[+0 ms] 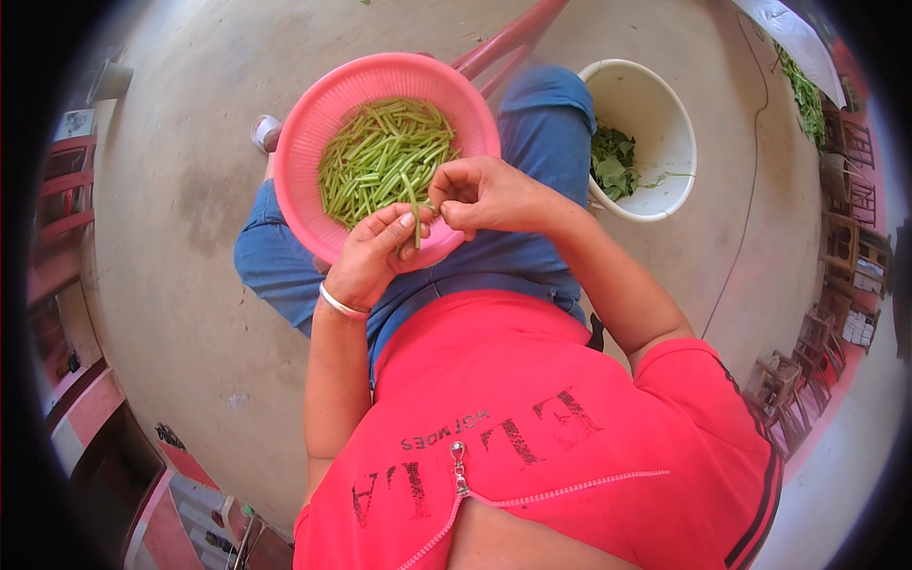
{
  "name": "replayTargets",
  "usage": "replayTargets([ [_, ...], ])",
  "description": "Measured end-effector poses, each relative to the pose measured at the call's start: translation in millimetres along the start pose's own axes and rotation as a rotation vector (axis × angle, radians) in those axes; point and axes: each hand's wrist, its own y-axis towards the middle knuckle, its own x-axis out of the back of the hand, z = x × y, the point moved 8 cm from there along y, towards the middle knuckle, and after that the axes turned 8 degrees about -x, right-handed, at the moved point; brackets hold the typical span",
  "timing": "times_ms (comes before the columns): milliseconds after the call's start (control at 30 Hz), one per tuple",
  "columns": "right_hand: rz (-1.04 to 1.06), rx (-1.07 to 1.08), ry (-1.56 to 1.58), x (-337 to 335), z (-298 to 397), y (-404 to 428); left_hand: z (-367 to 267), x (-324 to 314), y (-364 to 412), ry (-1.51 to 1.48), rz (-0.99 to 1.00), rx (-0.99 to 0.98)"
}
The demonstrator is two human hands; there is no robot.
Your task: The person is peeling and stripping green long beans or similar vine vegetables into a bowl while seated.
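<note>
A pink plastic colander (293, 142) rests at my lap, holding many short pieces of green stem (385, 160). Over its near rim, my left hand (381, 246) pinches a longer green stem (411, 196) between thumb and fingers; a silver-coloured bangle is on that wrist. My right hand (481, 194) is just beside it, thumb and index finger closed together near the left fingertips. Whether a thin bit of stem is between the right fingertips is too small to tell.
A white bucket (666, 135) with green leaves (614, 162) inside stands right of my knee. Behind the colander is a red plastic chair (509, 39). A cable (748, 164) runs over the floor at the right. Wooden stools (776, 377) and a heap of greens (805, 100) lie along the right edge.
</note>
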Motion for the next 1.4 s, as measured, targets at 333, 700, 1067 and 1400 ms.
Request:
replayTargets([
  [333, -0.005, -0.125, 0.043, 62.5, -0.3, -66.5, -6.4, 17.5, 5.5, -0.034, -0.089, -0.047],
  [700, -1.045, -0.520, -0.340, 295.5, -173.0, -169.6, -16.1, 11.7, 1.9, 0.140, -0.230, -0.096],
  [1067, -0.666, 0.344, -0.326, 98.9, 28.9, -64.9, -25.8, -3.2, 6.6, 0.525, -0.195, -0.248],
  [1400, -0.530, 0.614, -0.621, -6.5, 54.3, -24.8, -42.6, 0.1, -5.2, 0.569, -0.280, -0.350],
])
